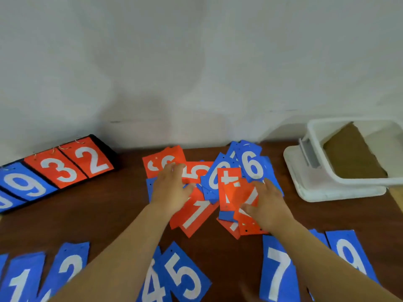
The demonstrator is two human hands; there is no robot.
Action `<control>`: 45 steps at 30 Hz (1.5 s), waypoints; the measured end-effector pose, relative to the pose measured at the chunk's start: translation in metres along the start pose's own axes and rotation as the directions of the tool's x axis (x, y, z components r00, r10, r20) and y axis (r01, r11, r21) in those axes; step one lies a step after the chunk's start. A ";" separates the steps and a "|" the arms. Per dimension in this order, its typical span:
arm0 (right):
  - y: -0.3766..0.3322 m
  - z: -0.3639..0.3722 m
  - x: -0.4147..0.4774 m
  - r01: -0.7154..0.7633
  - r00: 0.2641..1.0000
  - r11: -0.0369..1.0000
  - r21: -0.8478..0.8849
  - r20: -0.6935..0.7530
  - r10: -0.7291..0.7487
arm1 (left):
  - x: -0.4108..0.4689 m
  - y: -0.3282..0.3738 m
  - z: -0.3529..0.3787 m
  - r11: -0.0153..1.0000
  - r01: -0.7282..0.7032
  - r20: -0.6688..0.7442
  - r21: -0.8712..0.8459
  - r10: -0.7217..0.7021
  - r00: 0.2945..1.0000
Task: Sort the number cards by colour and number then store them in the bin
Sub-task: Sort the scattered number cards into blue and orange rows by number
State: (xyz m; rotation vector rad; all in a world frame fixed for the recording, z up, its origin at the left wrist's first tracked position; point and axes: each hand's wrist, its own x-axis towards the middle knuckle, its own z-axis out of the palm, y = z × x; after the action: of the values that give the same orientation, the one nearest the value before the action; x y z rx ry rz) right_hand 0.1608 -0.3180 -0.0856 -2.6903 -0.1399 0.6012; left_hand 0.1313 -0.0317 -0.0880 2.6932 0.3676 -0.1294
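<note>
A mixed heap of red and blue number cards lies mid-table: a red 5 (197,171), a red 1 (195,214), a blue 0 (216,174), a blue 6 (253,165) and a red 4 (229,182). My left hand (171,188) rests flat on the heap's left side, fingers straight. My right hand (267,203) grips red cards (246,205) at the heap's right, thumb on top. A sorted row of blue cards runs along the near edge: 1 (20,282), 2 (69,264), 4 (152,284), 5 (185,273), 7 (277,271), 9 (349,256). The white bin (340,182) stands at the right.
A black flip scoreboard (56,171) showing blue 9, red 3 and red 2 lies at the back left. The bin sits on its white lid (305,188), with a brown cardboard piece (351,153) inside. A white wall backs the brown table (113,205).
</note>
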 end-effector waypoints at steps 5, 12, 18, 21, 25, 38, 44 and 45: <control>0.013 0.020 0.019 -0.050 0.999 0.996 -0.076 -0.012 0.049 | 0.060 -0.001 0.021 0.960 -0.138 0.201 0.244 0.089 0.976; 0.012 0.008 0.033 -0.094 0.996 0.984 -0.150 -0.022 0.092 | 0.059 -0.006 0.025 0.962 -0.132 0.096 0.237 0.112 0.989; 0.011 0.001 0.037 -0.128 0.991 0.992 0.006 0.045 0.128 | 0.034 0.000 -0.002 0.985 0.033 0.012 -0.171 -0.031 0.999; 0.019 0.001 0.032 -0.168 0.985 0.975 0.146 0.072 0.159 | 0.000 0.001 -0.013 0.866 0.293 0.037 -0.404 -0.305 0.952; 0.029 0.006 0.019 -0.159 0.987 0.947 0.279 0.036 0.155 | -0.058 0.010 -0.012 0.702 0.448 0.126 -0.553 -0.462 0.878; 0.044 -0.066 -0.120 -0.072 0.988 0.530 0.845 0.134 -0.079 | -0.218 0.133 -0.001 0.588 0.416 0.066 -0.694 -0.523 0.850; 0.067 -0.091 -0.202 -0.017 0.979 0.471 0.882 0.111 -0.172 | -0.276 0.228 -0.014 0.556 0.189 -0.023 -0.809 -0.351 0.936; 0.071 -0.094 -0.212 0.002 0.978 0.491 0.871 0.101 -0.184 | -0.284 0.239 -0.014 0.578 0.152 -0.058 -0.802 -0.329 0.943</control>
State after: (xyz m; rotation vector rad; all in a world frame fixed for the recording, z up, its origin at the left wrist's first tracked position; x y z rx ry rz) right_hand 0.0102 -0.4533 0.0490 -1.6013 -0.0102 0.6478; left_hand -0.0757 -0.3026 0.0596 1.7447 0.6748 0.2006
